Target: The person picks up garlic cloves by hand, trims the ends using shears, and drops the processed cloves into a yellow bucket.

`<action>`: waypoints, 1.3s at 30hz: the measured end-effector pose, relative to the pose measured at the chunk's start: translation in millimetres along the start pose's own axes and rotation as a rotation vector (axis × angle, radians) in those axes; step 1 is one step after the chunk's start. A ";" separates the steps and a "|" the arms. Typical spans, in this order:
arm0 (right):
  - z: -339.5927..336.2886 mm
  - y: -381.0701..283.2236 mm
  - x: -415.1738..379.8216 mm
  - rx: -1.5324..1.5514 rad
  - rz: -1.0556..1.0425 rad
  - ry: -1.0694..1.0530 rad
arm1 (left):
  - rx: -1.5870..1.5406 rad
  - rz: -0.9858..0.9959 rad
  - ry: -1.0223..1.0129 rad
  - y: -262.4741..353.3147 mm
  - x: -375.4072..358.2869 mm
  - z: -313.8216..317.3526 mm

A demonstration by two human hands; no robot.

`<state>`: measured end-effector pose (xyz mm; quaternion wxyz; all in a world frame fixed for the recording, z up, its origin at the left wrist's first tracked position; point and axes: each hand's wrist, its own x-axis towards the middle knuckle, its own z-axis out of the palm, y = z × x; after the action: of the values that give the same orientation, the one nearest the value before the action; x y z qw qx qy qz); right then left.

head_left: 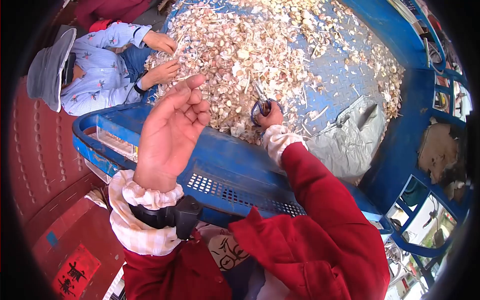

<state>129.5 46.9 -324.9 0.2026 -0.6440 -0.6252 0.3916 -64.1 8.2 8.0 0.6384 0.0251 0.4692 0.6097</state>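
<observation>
My left hand [172, 130] is raised palm up in front of the blue truck-bed edge, its fingers loosely curled and apart, with nothing resting in the palm. Dark-handled scissors [260, 106] are in my right hand [272, 117], their blades pointing up and away over the garlic. Beneath and beyond both hands spreads a large heap of garlic bulbs, cloves and dry stalks [220, 65]. A crumpled grey plastic sheet [350, 140] lies to the right of my right hand.
At the upper left, a co-worker in a grey hat [47, 70] has both hands at the heap's edge. The blue metal side [225, 160] runs between me and the heap. Blue railings stand at the right, and a red wall with a paper sign [76, 272] is at the lower left.
</observation>
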 end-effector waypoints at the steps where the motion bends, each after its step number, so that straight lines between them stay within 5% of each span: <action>1: 1.3 -1.3 0.7 0.000 0.009 0.009 | -0.001 0.004 0.005 -0.6 0.9 -0.5; 10: 4.7 -9.7 -0.8 0.023 0.087 0.015 | 0.042 -0.005 -0.033 -0.2 4.8 -0.8; 13: -11.1 -9.0 8.3 0.512 0.199 -0.175 | 0.055 0.003 -0.027 0.0 4.1 -4.2; 16: -68.6 -49.3 12.9 0.725 0.018 -0.455 | 0.281 0.012 -0.056 -4.5 2.7 6.4; 18: -115.7 -101.5 4.4 0.852 -0.024 -0.628 | 0.955 0.037 -0.140 -12.7 2.4 12.5; 21: -156.4 -158.9 -15.0 0.903 -0.259 -0.724 | 1.149 -0.029 -0.130 -21.4 1.2 12.9; 27: -186.1 -207.7 -51.6 0.704 -0.548 -0.568 | 0.848 -0.136 -0.387 -32.1 -2.2 11.3; 30: -185.8 -210.3 -57.3 0.735 -0.443 -0.500 | 0.828 -0.104 -0.478 -36.3 0.8 7.7; 31: -186.5 -207.3 -51.9 0.751 -0.553 -0.445 | 0.731 -0.070 -0.444 -36.9 -1.0 9.1; 34: -201.4 -194.4 -46.8 0.897 -0.323 -0.466 | 0.633 -0.063 -0.415 -28.7 -6.4 16.7; 39: -220.1 -118.5 -31.2 0.655 -0.306 -0.440 | 0.573 -0.071 -0.473 -24.7 -9.8 20.9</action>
<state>222.4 83.3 -93.6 0.3140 -0.3465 -0.5845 0.6632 -30.4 5.3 10.4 0.7169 0.3265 0.4609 0.4085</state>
